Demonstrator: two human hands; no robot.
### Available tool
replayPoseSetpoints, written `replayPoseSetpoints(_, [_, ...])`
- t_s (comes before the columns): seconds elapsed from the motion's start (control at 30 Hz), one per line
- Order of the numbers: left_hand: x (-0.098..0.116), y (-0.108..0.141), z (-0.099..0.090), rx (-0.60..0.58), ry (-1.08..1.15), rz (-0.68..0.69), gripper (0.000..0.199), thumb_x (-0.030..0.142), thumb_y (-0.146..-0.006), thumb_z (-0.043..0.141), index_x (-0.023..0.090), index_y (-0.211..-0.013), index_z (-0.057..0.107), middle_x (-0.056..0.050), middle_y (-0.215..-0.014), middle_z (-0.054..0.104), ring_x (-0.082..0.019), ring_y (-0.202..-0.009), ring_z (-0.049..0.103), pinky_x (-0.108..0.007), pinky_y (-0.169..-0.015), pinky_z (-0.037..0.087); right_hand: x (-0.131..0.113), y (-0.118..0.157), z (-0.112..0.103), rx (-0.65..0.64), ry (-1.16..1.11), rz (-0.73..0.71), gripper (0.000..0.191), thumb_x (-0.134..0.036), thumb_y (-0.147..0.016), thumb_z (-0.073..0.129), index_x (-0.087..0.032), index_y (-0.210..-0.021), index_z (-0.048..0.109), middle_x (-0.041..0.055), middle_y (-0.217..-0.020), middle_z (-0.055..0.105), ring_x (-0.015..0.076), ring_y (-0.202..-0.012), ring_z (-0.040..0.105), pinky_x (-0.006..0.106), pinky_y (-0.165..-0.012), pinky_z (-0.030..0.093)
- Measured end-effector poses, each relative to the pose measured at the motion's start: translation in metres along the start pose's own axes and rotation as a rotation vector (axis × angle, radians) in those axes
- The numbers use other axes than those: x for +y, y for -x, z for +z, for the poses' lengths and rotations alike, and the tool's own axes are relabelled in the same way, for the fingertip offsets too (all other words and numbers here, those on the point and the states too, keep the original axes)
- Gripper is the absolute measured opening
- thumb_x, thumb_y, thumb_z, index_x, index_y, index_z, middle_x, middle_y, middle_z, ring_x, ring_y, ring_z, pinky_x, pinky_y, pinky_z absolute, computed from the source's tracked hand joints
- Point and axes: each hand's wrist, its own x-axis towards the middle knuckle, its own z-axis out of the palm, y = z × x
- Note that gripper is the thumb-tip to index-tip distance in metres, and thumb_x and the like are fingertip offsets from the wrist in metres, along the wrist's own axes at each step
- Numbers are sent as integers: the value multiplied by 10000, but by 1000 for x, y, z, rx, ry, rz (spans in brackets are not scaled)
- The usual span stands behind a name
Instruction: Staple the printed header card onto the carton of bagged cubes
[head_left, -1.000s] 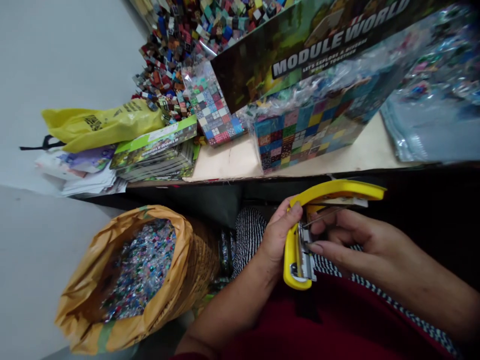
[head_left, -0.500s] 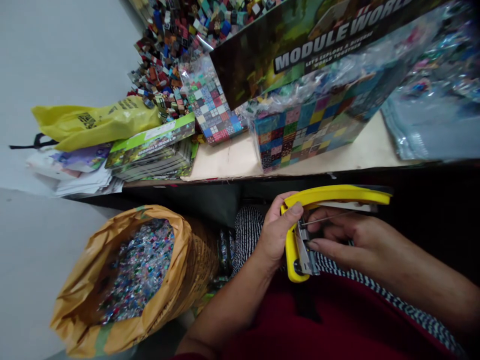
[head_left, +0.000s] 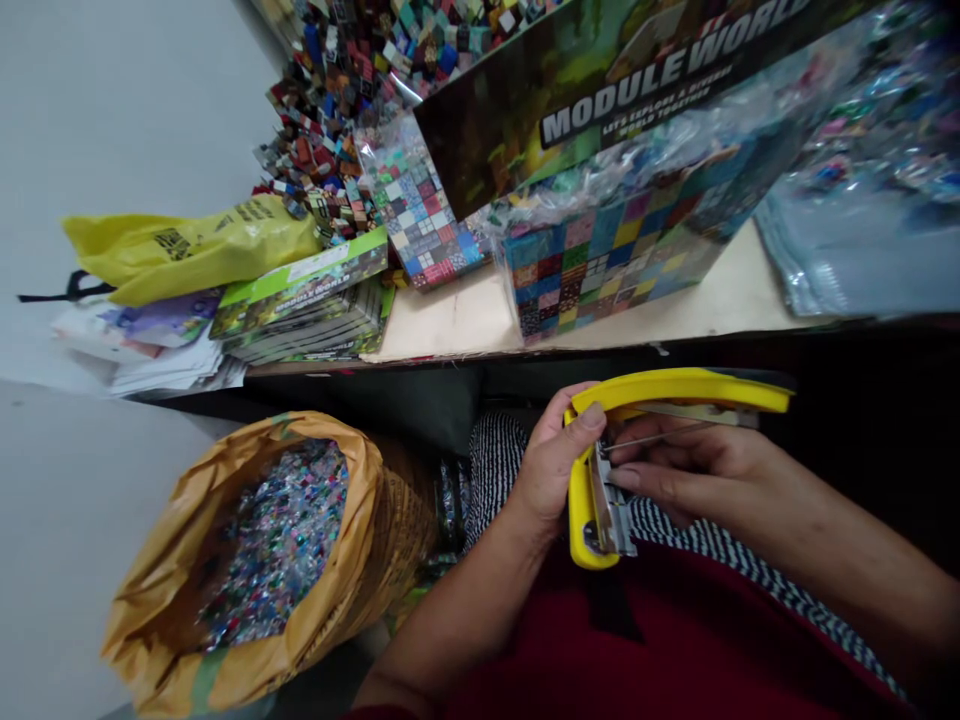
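Head camera looks down on a seated person holding a yellow stapler (head_left: 675, 392) above the lap, just short of the near edge of a pale wooden board (head_left: 442, 330). Over the last moment the stapler has turned slightly, its long yellow arm lying closer to level and reaching a little further right, while the hands have barely shifted. The left hand (head_left: 551, 470) is closed around the stapler's lower yellow end, with its thumb (head_left: 592, 416) pressed on the arm. The right hand (head_left: 697, 475) comes in from the right, its fingers (head_left: 626, 480) curled close to the open metal staple channel (head_left: 613, 510). A thin steel rod (head_left: 652, 438) runs just beyond them; from here I cannot tell whether they pinch it or only touch the metal. To the near left stands a paper sack (head_left: 360, 480) full of shiny plastic scraps (head_left: 277, 540). Further off, on the board, sit plastic-wrapped Module World boxes (head_left: 622, 100), and a heap of small printed cubes (head_left: 322, 140) lies at the far left.
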Motion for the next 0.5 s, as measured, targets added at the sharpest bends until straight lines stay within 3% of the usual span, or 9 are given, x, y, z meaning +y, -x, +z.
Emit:
replayPoseSetpoints(0.13, [0,0,1,6,10,3,487,414,-676,812,200,-1056,596,-25,-930,677,-183,-883,651,-284,-808,462,-2,0,5,20,-105,52,429,-527,-637,817,-189,-827,635,-40,-548,532,64,-414,392,217,-373,267])
replayPoseSetpoints(0.27, [0,0,3,28,20,-8,470,399,-676,807,180,-1041,608,-40,-962,678,-196,-924,649,-292,-825,471,-7,4,12,61,-74,59,336,-427,-674,796,-186,-811,606,-83,-503,425,57,-436,344,215,-416,277])
replayPoseSetpoints(0.5, [-2,-1,0,37,-12,4,459,411,-700,789,192,-1059,604,-32,-908,667,-205,-920,649,-303,-821,483,-8,5,23,130,-66,14,277,-355,-670,741,-207,-782,535,-56,-584,497,83,-501,415,236,-469,345])
